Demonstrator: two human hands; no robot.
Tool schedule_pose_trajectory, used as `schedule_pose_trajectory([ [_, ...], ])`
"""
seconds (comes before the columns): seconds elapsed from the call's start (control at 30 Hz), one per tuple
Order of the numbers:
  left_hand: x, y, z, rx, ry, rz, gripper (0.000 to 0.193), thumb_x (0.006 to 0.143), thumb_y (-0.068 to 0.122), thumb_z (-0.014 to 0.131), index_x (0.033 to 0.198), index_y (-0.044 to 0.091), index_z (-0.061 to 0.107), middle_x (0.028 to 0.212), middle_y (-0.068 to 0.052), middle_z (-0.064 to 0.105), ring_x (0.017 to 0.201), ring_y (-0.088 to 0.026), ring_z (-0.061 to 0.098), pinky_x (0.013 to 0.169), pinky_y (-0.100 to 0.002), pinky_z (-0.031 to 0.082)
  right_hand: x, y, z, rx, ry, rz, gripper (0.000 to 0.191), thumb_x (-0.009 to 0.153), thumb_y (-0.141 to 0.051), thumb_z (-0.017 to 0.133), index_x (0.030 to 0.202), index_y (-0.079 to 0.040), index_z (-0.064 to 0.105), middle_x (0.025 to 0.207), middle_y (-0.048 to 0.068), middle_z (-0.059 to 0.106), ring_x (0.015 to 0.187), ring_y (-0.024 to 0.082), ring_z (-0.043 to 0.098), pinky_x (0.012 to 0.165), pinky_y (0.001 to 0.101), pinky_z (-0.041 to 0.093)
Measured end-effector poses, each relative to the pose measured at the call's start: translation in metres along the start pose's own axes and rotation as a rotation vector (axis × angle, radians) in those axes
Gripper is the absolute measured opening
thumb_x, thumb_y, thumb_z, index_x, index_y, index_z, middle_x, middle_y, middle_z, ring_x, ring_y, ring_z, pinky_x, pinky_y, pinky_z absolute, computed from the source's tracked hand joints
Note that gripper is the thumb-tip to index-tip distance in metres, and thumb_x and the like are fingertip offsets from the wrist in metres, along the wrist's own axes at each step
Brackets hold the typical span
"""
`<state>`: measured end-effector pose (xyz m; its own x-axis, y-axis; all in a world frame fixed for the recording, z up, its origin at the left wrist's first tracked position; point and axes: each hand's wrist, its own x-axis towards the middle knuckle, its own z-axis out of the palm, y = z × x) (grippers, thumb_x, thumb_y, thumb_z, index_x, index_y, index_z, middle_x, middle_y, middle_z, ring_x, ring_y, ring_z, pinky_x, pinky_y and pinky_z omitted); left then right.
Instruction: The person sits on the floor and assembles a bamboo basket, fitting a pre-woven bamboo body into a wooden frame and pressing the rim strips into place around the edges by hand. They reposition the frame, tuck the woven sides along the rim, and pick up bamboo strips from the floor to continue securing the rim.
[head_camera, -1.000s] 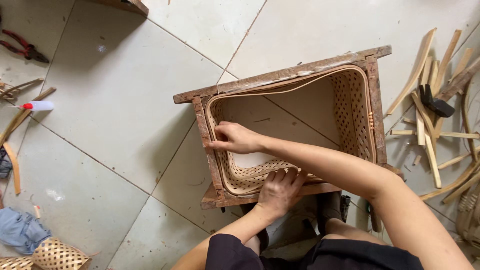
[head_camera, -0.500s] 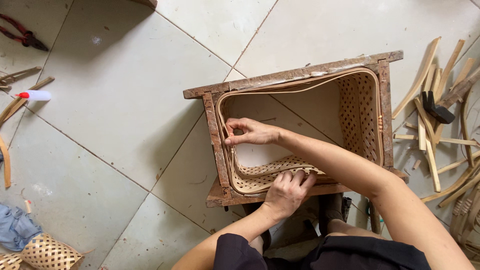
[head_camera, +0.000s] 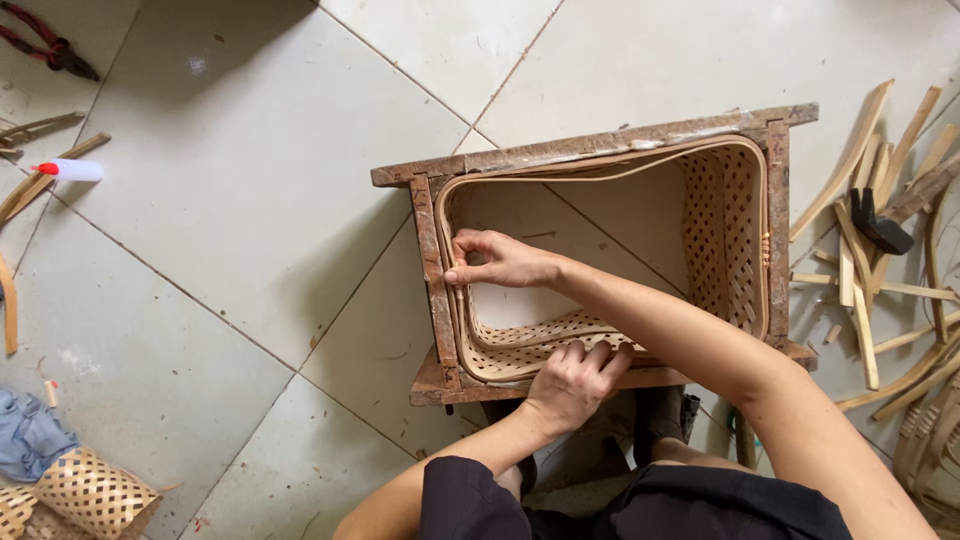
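A woven bamboo basket (head_camera: 725, 230) sits inside a rough wooden frame (head_camera: 600, 145) on the tiled floor. A thin bamboo strip (head_camera: 455, 320) runs round the inside of the basket's rim. My right hand (head_camera: 500, 262) reaches across the basket and pinches this strip against the left side of the frame. My left hand (head_camera: 575, 380) presses down with curled fingers on the near rim, over the woven wall. The basket's far and right walls are free of both hands.
Split bamboo strips (head_camera: 860, 250) and a black tool (head_camera: 880, 230) lie at the right. Red pliers (head_camera: 50, 45) and a white glue bottle with a red cap (head_camera: 70, 170) lie at the left. A blue cloth (head_camera: 25, 435) and a woven piece (head_camera: 90, 490) lie at the lower left.
My right hand has slid a little along the left rim, keeping its pinch on the strip. My left hand stays on the near rim. The view has shifted slightly.
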<state>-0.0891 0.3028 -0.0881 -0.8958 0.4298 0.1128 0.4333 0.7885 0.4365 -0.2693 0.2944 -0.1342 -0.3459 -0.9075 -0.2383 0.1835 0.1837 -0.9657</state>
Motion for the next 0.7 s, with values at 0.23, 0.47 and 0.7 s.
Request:
schedule_pose_trajectory([
  [0.23,-0.012,0.0,0.01,0.073,-0.046,0.049,0.046,0.085,0.017,0.065,0.131,0.012,0.064,0.099,-0.007,0.064,0.08,-0.023,0.063,0.066,-0.035,0.055,0.004,0.014,0.002,-0.084,-0.013,-0.022,0.048,0.092,-0.054,0.071,0.081,-0.009,0.058,0.1,0.004,0.053,0.09,0.014,0.053,0.076,0.0343,0.047],
  [0.47,-0.022,0.002,0.022,-0.054,-0.123,-0.053,0.051,0.093,0.039,0.077,0.136,0.017,0.064,0.107,-0.004,0.071,0.082,-0.021,0.065,0.071,-0.036,0.054,-0.043,-0.017,0.02,-0.519,0.177,-0.086,0.061,0.103,-0.061,0.044,0.112,-0.005,0.069,0.111,0.015,0.063,0.099,0.028,0.065,0.083,0.0442,0.058],
  [0.7,-0.028,-0.015,0.005,0.091,-0.153,-0.074,0.091,0.048,0.04,0.097,0.131,0.025,0.064,0.12,-0.004,0.071,0.096,-0.025,0.067,0.089,-0.045,0.047,-0.289,0.003,-0.083,-0.619,0.947,-0.134,0.019,0.095,-0.006,0.069,0.113,-0.01,0.074,0.116,0.009,0.073,0.111,0.022,0.069,0.1,0.0359,0.056],
])
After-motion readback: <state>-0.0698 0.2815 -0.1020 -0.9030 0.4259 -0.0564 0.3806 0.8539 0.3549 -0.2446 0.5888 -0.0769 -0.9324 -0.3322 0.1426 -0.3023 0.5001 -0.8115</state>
